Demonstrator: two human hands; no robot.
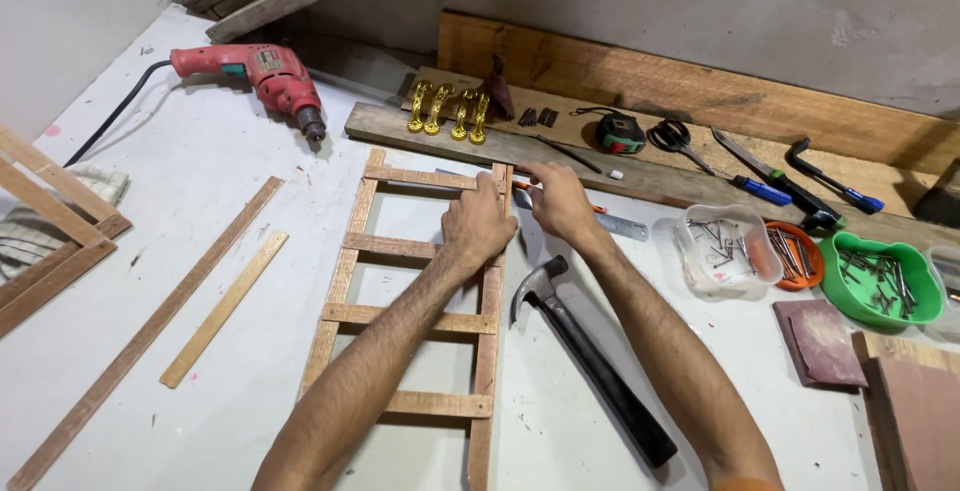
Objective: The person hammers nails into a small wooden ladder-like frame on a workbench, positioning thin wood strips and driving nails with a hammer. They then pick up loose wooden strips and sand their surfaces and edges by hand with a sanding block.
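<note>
**Frame, pinned flat at its far corner by two hands**

Frame: a ladder-like assembly of two long wooden rails and four cross slats, lying flat on the white bench and running away from the viewer. Lying flat, it has every joint backed by the bench. A hammer rests just beside the right rail, head towards the hands, within easy reach. Two loose strips lie well apart to the left.

Left hand: fingers curled down over the right rail near the top slat, pressing it to the bench; it grips the wood and nothing else. Right hand: set at the rail's far end, fingertips pinched together close against the corner. Whether a nail sits between them cannot be told; the fingers hide it.

Further right stand a clear tub, an orange dish and a green bowl, all holding nails. Beyond the frame, a plank carries gold handles, a tape measure, scissors and screwdrivers. A red drill lies at the far left.
</note>
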